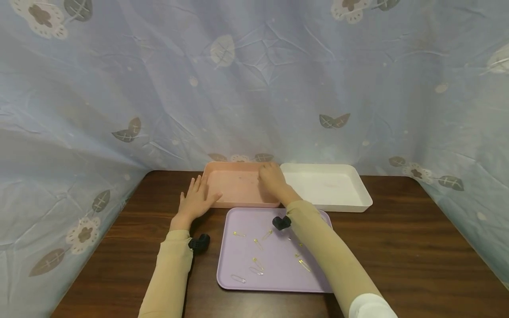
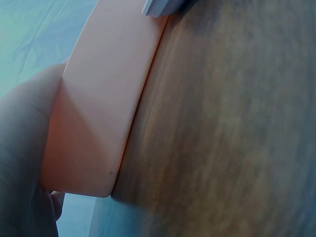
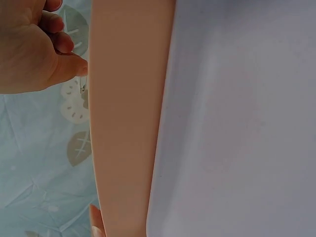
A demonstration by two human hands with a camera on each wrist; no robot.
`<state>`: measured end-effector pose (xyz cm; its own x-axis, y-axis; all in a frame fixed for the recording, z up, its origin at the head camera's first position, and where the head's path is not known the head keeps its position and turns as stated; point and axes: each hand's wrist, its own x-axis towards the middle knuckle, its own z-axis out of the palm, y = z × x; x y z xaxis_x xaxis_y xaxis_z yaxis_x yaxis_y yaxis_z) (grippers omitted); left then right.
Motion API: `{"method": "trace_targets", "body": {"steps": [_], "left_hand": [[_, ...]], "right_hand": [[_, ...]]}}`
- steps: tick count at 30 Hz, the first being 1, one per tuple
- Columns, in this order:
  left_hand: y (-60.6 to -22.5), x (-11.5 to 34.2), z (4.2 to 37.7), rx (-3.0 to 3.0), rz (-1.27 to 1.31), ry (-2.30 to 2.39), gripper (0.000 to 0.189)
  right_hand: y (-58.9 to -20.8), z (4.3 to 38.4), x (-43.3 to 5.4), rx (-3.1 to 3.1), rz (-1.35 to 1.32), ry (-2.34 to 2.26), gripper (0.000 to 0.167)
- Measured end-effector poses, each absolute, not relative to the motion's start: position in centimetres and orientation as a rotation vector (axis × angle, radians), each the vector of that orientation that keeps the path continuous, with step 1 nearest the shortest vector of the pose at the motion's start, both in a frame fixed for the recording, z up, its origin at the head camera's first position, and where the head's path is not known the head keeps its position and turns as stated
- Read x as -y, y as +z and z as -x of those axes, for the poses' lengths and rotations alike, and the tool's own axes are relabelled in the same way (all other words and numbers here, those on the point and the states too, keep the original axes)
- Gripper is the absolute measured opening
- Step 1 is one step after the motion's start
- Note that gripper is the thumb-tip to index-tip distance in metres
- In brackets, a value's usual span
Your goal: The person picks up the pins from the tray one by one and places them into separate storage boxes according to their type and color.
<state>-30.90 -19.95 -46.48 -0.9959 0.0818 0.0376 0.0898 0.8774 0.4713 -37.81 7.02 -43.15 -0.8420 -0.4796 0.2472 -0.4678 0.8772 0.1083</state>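
In the head view my right hand point(image 1: 272, 179) is over the right end of a pink tray point(image 1: 232, 187). Its thumb and fingers pinch a small safety pin point(image 3: 83, 85), seen beside the tray wall in the right wrist view. At the tray's front left corner my left hand point(image 1: 195, 201) rests with fingers spread and straight, the thumb reaching over the rim. A lilac tray point(image 1: 238, 251) lies nearer me. On it are scattered several gold safety pins point(image 1: 304, 265) and a few silver safety pins point(image 1: 238, 278); my right forearm hides part of it.
To the right of the pink tray stands a white tray point(image 1: 326, 187). All the trays are on a dark wooden table point(image 1: 417, 238). A patterned blue curtain point(image 1: 254, 88) hangs behind and along both sides.
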Motion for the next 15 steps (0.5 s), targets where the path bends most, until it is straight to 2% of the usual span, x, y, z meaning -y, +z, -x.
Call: {"method": "trace_targets", "body": {"steps": [15], "left_hand": [[-46.5, 19.9, 30.8, 3.021, 0.13, -0.749, 0.094]], "right_hand": [[-43.2, 38.9, -6.5, 2.846, -0.644, -0.003, 0.02]]}}
